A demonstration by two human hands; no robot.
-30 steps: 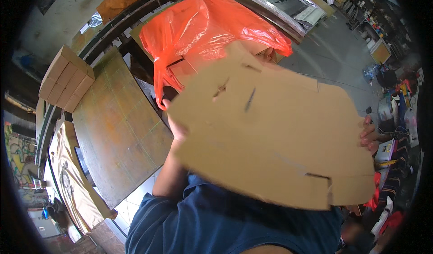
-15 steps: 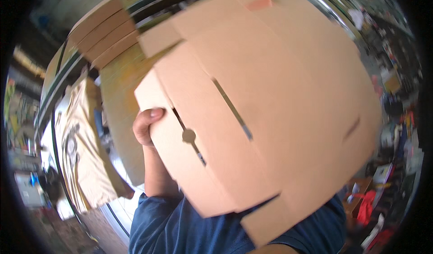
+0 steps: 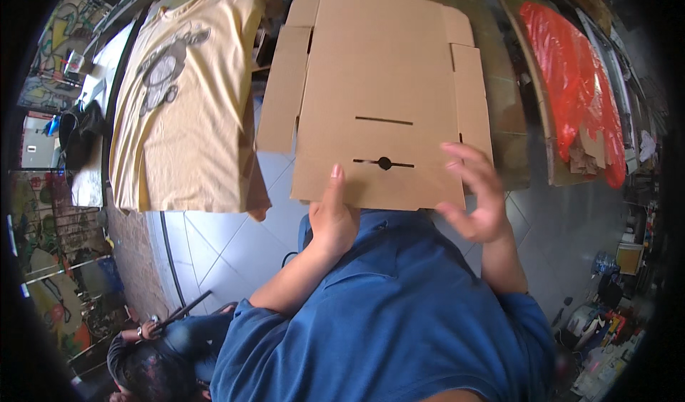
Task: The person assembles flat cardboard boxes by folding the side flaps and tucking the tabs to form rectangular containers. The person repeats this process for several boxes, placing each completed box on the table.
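Observation:
A flat brown cardboard box blank [image 3: 378,81] with slots and side flaps lies spread out in front of me, over the edge of a wooden table [image 3: 508,102]. My left hand [image 3: 332,216] grips its near edge, thumb on top beside the round hole. My right hand [image 3: 474,195] hovers at the blank's near right corner with fingers spread, holding nothing. My blue shirt fills the lower part of the view.
A yellow T-shirt [image 3: 178,102] with a grey print lies spread on a board to the left. A red plastic bag [image 3: 578,81] lies on a board at the right. Another person [image 3: 150,359] crouches on the tiled floor [image 3: 221,245] at lower left.
The cardboard blank, held up close to the camera before, now lies flat and lower over the table. My right hand has come off it and opened. The view has swung round.

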